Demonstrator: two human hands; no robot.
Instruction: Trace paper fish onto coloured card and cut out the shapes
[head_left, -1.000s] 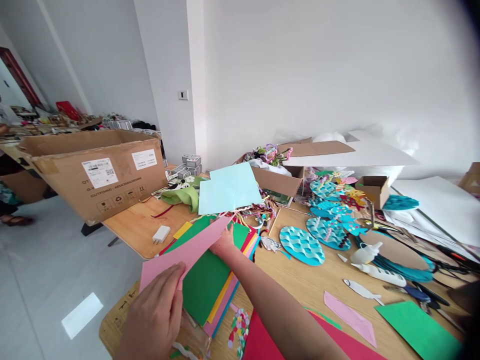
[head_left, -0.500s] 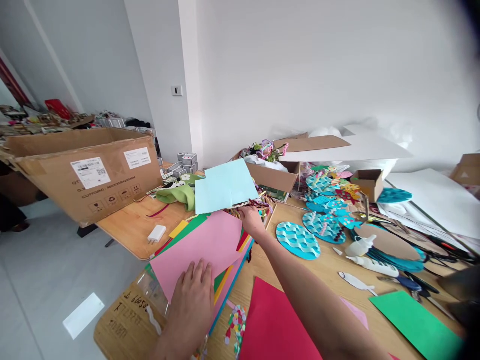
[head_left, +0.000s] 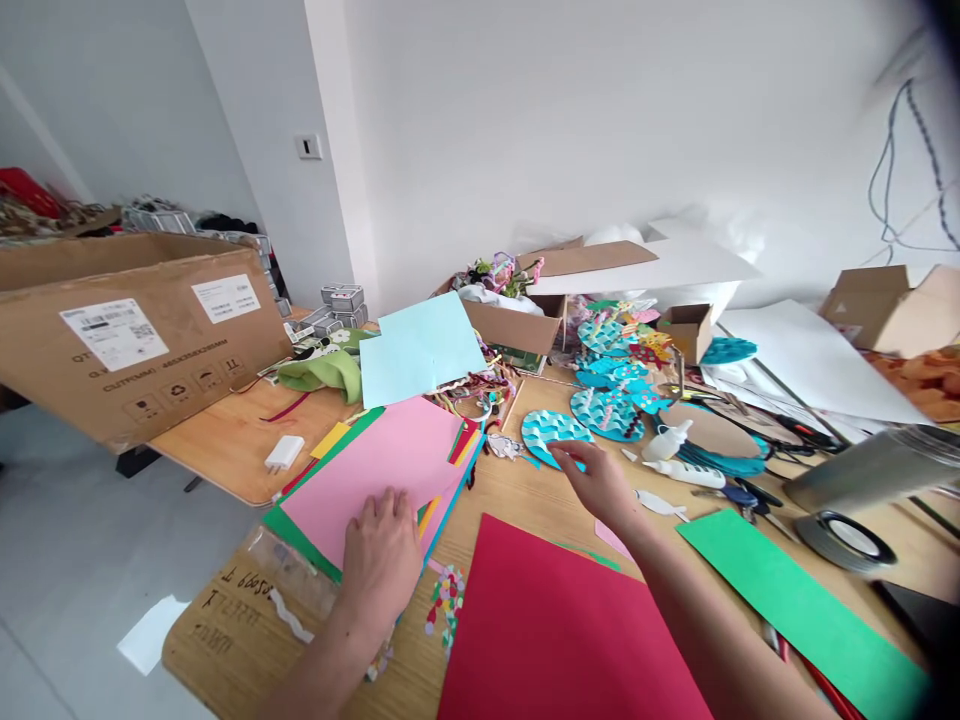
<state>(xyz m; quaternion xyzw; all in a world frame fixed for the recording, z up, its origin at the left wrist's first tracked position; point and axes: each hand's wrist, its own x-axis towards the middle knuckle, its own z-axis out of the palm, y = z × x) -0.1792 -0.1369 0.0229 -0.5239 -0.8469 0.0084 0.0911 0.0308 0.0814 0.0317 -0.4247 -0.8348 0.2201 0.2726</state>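
Note:
My left hand (head_left: 381,545) lies over a pink paper sheet (head_left: 375,465), fingers bent slightly and pressed on it. That sheet tops a stack of coloured paper with green, yellow, red and blue edges. Over the wooden table, my right hand (head_left: 596,482) hovers beside a blue oval with pale wavy strips (head_left: 544,430); its thumb and forefinger point left, and I see nothing between them. A light blue sheet (head_left: 420,350) rests behind the stack, on tangled yarn pieces (head_left: 487,390). A crumpled whitish piece (head_left: 504,447) sits left of the oval.
A large red sheet (head_left: 555,630) and a green sheet (head_left: 795,590) lie in front. Glue bottles (head_left: 686,473), a tape roll (head_left: 846,540) and decorated blue ovals (head_left: 611,410) are at the right. A big carton (head_left: 142,340) stands left; a white charger (head_left: 285,453) lies near it.
My right hand has come away from the yarn by the light blue sheet and moved right, to the blue oval. My left hand stays on the pink sheet. The view has swung right.

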